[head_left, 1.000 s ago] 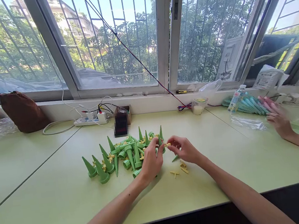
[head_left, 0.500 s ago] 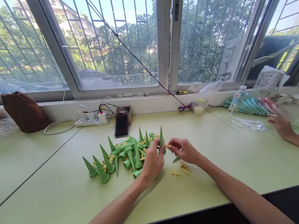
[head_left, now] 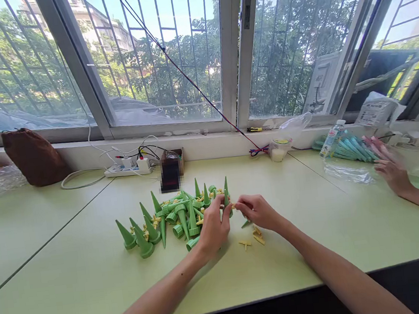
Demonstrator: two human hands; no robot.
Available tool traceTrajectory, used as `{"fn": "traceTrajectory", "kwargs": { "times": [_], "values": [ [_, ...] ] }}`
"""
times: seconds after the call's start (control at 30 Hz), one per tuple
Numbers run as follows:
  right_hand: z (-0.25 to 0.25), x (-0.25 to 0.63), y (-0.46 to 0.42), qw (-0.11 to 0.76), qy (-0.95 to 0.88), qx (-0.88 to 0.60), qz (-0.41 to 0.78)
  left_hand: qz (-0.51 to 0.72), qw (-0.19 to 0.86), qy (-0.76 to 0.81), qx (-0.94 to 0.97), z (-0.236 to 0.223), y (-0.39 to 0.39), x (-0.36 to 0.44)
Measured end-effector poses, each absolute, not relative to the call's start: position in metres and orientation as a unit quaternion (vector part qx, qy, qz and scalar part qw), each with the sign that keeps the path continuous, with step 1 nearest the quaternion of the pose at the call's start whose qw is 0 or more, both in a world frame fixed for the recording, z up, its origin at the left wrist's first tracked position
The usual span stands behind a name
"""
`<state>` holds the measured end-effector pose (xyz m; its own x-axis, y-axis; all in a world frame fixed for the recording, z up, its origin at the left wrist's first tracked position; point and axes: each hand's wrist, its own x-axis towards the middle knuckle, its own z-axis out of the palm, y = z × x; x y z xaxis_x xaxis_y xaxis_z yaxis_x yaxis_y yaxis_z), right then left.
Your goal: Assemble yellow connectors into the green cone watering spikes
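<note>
Head view: left hand (head_left: 213,228) is gripping a green cone (head_left: 226,198); right hand (head_left: 258,213) is pinching a yellow peg (head_left: 233,206) at its side, apparently mid-fitting. More cones (head_left: 144,244) are crowding leftward; loose pegs (head_left: 245,245) are lying nearer, seemingly unused.

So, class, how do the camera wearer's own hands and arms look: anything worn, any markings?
The left hand and right hand show no gloves, rings or watches. The left forearm and right forearm show no sleeves; the left has one small spot.
</note>
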<state>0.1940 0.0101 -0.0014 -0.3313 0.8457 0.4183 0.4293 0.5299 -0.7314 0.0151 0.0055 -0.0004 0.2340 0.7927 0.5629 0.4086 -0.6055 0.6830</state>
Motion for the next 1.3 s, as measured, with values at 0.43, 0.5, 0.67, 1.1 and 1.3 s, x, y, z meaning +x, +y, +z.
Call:
{"fn": "traceTrajectory", "kwargs": {
  "times": [0.43, 0.5, 0.67, 1.1, 1.3],
  "values": [
    [-0.0054, 0.1947, 0.0121, 0.399, -0.779, -0.407, 0.262, 0.470, 0.195, 0.401, 0.762, 0.0000, 0.0048, 0.0155],
    [-0.0059, 0.1947, 0.0125, 0.398, -0.779, -0.410, 0.259, 0.471, 0.198, 0.401, 0.760, -0.0003, 0.0051, 0.0158],
    [-0.0001, 0.1925, 0.0088, 0.414, -0.777, -0.401, 0.251, 0.477, 0.203, 0.400, 0.756, -0.0006, 0.0060, 0.0157],
    [-0.0065, 0.1950, 0.0124, 0.402, -0.783, -0.408, 0.241, 0.485, 0.225, 0.370, 0.760, 0.0037, 0.0038, 0.0144],
    [0.0005, 0.1926, 0.0081, 0.429, -0.770, -0.392, 0.262, 0.497, 0.230, 0.365, 0.753, 0.0055, 0.0038, 0.0143]
  ]
}}
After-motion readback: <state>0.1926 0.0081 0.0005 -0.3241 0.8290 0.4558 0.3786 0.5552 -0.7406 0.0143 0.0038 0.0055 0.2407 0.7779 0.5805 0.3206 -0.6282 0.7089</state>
